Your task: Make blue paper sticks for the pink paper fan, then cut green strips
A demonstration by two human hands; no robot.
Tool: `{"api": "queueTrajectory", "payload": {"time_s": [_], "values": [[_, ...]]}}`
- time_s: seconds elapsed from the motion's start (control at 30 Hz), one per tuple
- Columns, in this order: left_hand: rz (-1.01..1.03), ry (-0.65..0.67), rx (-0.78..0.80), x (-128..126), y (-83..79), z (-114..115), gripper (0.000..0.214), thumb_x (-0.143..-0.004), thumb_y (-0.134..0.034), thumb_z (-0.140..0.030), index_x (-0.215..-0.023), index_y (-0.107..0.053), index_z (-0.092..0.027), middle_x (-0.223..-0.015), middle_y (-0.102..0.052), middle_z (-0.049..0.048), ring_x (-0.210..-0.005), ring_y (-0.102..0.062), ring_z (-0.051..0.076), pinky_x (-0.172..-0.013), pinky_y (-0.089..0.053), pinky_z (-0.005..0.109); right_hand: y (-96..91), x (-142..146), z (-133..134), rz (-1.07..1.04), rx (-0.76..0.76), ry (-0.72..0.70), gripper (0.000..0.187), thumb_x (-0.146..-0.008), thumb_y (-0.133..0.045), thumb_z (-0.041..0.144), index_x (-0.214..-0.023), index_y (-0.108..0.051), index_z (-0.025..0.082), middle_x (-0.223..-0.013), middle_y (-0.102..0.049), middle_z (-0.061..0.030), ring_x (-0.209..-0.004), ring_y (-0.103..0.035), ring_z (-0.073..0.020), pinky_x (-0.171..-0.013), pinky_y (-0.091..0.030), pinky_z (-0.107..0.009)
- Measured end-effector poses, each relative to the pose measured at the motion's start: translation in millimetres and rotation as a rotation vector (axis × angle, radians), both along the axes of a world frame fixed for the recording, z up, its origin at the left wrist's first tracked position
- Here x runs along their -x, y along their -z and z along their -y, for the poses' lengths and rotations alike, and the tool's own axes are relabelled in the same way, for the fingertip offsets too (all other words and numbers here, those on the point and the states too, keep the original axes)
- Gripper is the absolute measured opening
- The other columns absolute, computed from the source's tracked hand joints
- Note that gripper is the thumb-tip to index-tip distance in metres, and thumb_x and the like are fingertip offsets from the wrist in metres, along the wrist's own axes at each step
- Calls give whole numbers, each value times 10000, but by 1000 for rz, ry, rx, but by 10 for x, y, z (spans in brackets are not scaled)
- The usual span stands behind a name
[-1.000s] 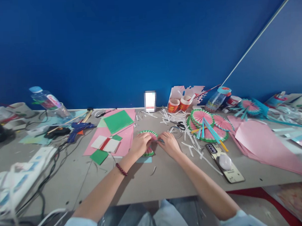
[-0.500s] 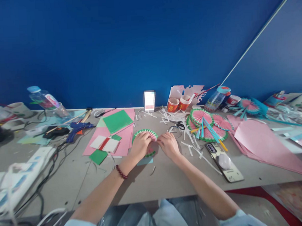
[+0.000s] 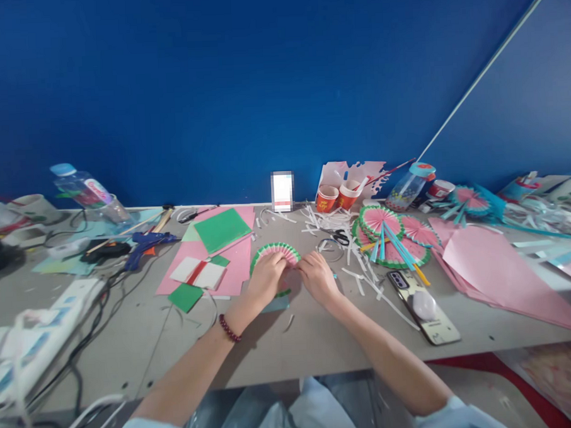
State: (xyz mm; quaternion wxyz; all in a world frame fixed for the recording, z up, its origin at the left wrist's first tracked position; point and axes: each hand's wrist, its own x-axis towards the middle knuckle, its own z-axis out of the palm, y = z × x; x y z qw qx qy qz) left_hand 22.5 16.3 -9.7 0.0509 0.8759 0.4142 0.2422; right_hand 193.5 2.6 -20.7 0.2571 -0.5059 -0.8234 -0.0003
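Table [image 3: 319,339]: fan [image 3: 274,252] under both hands.

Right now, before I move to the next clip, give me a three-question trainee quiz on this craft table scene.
1. True or false: both hands rest on the pleated pink fan with a green rim.
2. Which lies nearest the right hand? A. phone B. water bottle C. green sheet
3. What does the left hand wear at the wrist?

Key
1. True; the fan sits on the grey table between and under the fingers.
2. A.
3. A dark red bead bracelet.
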Motion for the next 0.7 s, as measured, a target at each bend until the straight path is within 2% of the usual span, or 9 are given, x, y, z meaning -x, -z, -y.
{"api": "queueTrajectory", "payload": {"time_s": [0.13,0.27,0.47,0.57,0.7], "values": [[56,-16,-14,43,35,-19,115,-849,-493,-130,-841,-588,-194,-890,-575,42,-865,-506,205,-754,-407,336,-3,-6,14,32,-33,24,223,-888,-471,143,-745,-637,180,-733,-563,-53,-773,-453,-195,-713,-346,-297],[26,-29,-82,69,39,-46,142,-843,-483,-112,-760,-572,-185,-836,-565,47,-826,-498,207,-741,-415,348,20,-7,5,54,-87,36,205,-887,-496,167,-737,-634,183,-716,-563,-46,-757,-454,-194,-707,-344,-297],[-52,-45,-169,63,6,-63,171,-837,-468,-89,-720,-549,-182,-809,-571,62,-855,-506,224,-774,-415,373,45,20,-13,-20,-89,-4,97,-870,-547,197,-838,-638,186,-818,-631,-39,-815,-495,-192,-762,-355,-306],[-50,-48,-173,65,16,-61,178,-834,-460,-80,-730,-556,-187,-822,-576,61,-856,-508,224,-775,-417,375,45,24,-15,-56,-81,-14,79,-861,-570,220,-866,-644,192,-827,-640,-36,-815,-503,-190,-757,-357,-304],[-39,-22,-151,59,35,-40,157,-819,-476,-76,-761,-579,-181,-853,-581,58,-870,-511,220,-762,-422,360,37,18,-7,-42,-85,3,141,-876,-544,209,-788,-654,196,-757,-626,-35,-782,-499,-190,-724,-346,-309]]}}
